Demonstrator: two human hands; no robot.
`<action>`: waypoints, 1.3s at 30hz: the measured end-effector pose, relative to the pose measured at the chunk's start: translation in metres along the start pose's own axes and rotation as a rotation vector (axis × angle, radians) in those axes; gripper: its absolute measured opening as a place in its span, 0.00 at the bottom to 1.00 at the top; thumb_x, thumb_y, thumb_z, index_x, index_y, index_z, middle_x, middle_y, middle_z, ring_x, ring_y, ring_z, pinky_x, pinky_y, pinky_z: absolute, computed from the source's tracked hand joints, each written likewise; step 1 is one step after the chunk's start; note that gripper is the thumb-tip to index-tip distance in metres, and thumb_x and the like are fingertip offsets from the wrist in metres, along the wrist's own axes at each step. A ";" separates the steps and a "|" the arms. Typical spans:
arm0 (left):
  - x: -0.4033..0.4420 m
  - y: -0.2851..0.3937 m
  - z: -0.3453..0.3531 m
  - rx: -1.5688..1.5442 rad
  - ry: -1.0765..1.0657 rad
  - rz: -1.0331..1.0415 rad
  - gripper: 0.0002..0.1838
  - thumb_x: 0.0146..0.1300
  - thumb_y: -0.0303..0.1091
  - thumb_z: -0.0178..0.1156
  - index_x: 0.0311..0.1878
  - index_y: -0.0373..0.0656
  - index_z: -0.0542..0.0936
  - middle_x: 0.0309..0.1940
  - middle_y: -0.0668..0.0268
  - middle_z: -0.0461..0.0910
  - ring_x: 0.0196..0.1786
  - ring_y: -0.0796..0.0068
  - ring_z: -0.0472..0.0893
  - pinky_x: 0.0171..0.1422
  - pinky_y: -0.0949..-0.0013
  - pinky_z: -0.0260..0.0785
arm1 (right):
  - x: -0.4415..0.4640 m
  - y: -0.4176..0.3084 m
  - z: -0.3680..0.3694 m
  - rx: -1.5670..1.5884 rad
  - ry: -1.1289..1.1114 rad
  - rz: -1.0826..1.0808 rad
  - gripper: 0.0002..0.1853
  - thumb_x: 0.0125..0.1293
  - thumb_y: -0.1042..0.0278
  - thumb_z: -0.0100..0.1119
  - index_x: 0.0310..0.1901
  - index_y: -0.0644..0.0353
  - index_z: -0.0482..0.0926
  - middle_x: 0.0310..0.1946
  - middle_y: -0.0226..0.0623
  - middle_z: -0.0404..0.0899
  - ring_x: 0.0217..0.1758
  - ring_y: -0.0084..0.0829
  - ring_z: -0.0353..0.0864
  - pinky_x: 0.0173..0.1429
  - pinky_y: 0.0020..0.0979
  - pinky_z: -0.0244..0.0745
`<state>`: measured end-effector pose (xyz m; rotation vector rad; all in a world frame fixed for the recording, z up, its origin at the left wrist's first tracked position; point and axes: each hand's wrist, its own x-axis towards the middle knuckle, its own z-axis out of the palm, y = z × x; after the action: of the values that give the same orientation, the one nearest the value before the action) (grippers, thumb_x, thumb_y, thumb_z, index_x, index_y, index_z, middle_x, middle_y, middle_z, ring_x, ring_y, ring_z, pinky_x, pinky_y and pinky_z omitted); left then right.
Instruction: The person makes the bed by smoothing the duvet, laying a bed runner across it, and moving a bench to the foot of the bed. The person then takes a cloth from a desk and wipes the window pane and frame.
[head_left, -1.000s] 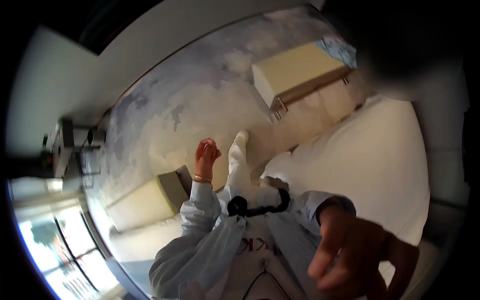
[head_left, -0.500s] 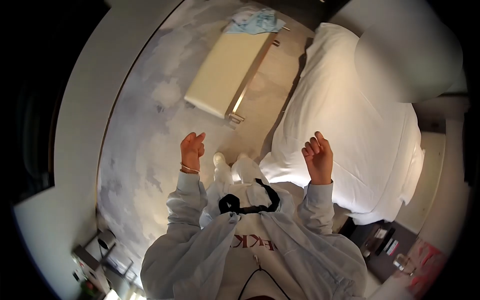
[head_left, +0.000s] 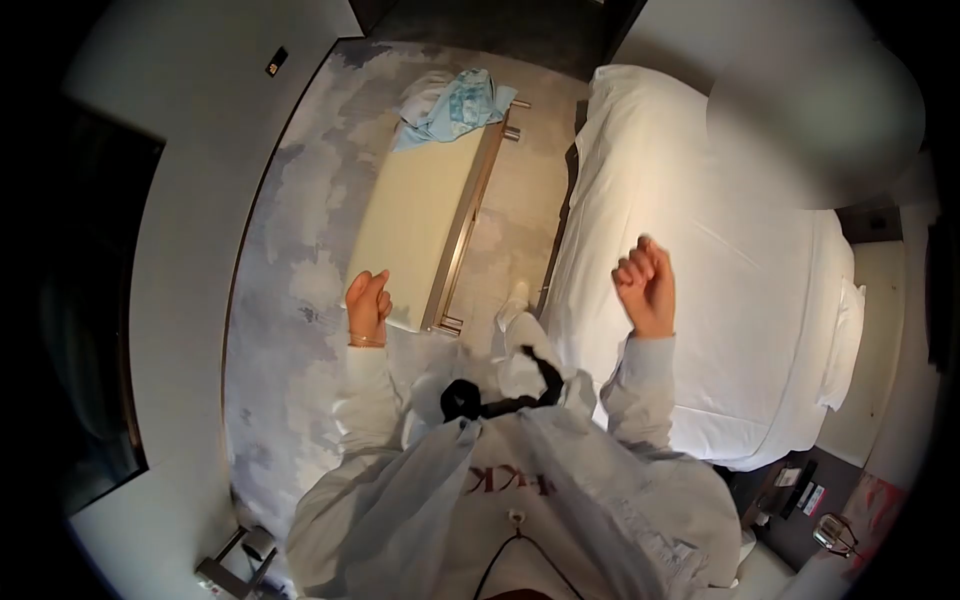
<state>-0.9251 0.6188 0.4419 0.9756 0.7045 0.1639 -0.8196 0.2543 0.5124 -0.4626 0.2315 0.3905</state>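
My left hand point(head_left: 368, 308) is raised in front of me, its fingers curled closed with nothing visible in them. From this view it overlaps the near end of a cream padded bench point(head_left: 410, 230); whether it touches the bench I cannot tell. My right hand point(head_left: 646, 290) is also up with its fingers bent in, and no object shows in it. Behind it in the view lies a bed point(head_left: 720, 330) under a white cover. A light blue and white bundle of cloth point(head_left: 455, 112) rests on the far end of the bench.
Patchy grey carpet point(head_left: 290, 250) runs between the left wall and the bed. A dark wall screen point(head_left: 100, 300) is at left. A nightstand point(head_left: 775, 500) with small items stands by the bed's near right corner. A dark doorway point(head_left: 490, 30) lies ahead.
I have moved forward, so the bench and its cloth appear nearer and lower. More of the bed and doorway shows. Both hands remain raised and closed.
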 end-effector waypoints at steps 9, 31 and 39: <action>0.109 0.002 0.141 0.014 -0.069 -0.016 0.23 0.56 0.23 0.58 0.17 0.52 0.54 0.11 0.78 0.54 0.12 0.88 0.51 0.15 0.78 0.41 | 0.123 -0.117 0.040 -0.262 0.017 -0.109 0.06 0.64 0.70 0.45 0.41 0.58 0.70 0.15 0.19 0.55 0.20 0.15 0.54 0.29 0.20 0.53; 0.693 -0.202 0.113 1.068 0.111 0.224 0.32 0.39 0.23 0.66 0.52 0.39 0.66 0.50 0.57 0.70 0.54 0.59 0.70 0.60 0.62 0.61 | 0.501 0.024 -0.125 -0.988 0.321 0.528 0.13 0.64 0.70 0.47 0.50 0.56 0.72 0.33 0.32 0.79 0.27 0.19 0.74 0.34 0.21 0.71; 0.756 -0.175 0.139 1.456 -0.040 -0.173 0.32 0.46 0.43 0.66 0.53 0.36 0.69 0.48 0.48 0.74 0.53 0.50 0.72 0.55 0.58 0.66 | 0.509 0.014 -0.206 -0.984 0.659 0.568 0.11 0.63 0.70 0.46 0.46 0.58 0.74 0.31 0.32 0.81 0.24 0.17 0.75 0.29 0.19 0.70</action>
<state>-0.2891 0.7467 -0.0060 2.2668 0.8377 -0.6205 -0.3933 0.3273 0.1737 -1.5126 0.8305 0.9063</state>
